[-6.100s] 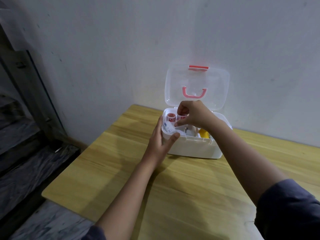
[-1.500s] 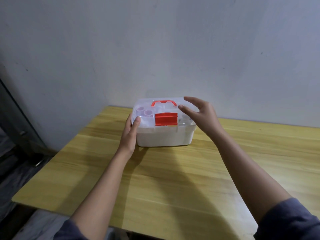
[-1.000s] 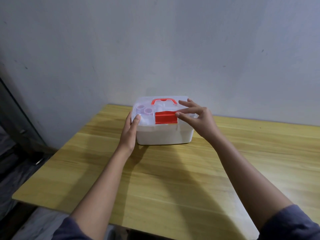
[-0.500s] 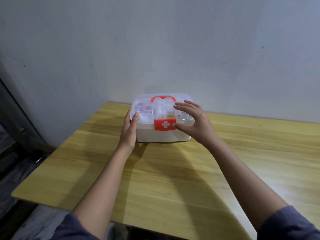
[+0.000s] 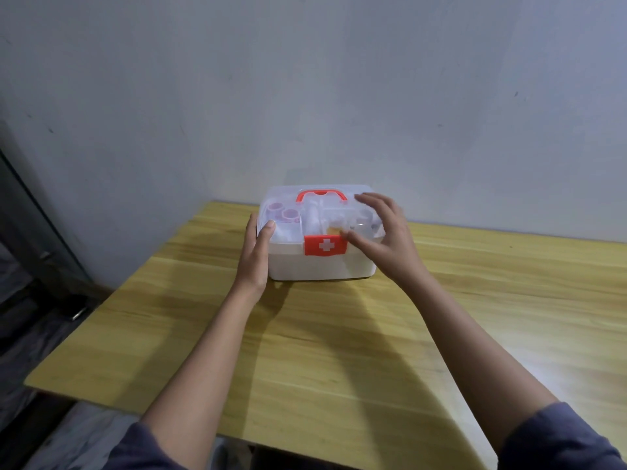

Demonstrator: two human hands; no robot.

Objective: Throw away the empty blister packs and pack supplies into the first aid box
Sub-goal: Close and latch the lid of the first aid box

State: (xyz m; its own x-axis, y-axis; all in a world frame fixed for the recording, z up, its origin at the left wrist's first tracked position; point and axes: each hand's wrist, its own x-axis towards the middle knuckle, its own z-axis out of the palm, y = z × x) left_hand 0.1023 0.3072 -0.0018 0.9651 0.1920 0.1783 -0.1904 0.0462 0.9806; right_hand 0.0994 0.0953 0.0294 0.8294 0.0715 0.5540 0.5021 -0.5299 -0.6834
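The white first aid box stands on the wooden table near the wall, its clear lid down. A red handle lies on top and a red latch with a white cross sits flat on the front. Through the lid I make out small round containers and other supplies. My left hand presses flat against the box's left side, thumb on the lid's edge. My right hand rests over the lid's right part, fingers spread, thumb beside the latch. No blister packs are in sight.
The wooden table runs from the wall toward me, with its left edge and near edge in view. A grey wall stands right behind the box. Dark floor and a dark frame lie to the left.
The lid went from open to down. The red latch swung from raised to flat on the front, showing its white cross. My right hand settled onto the lid; my left hand stayed put.
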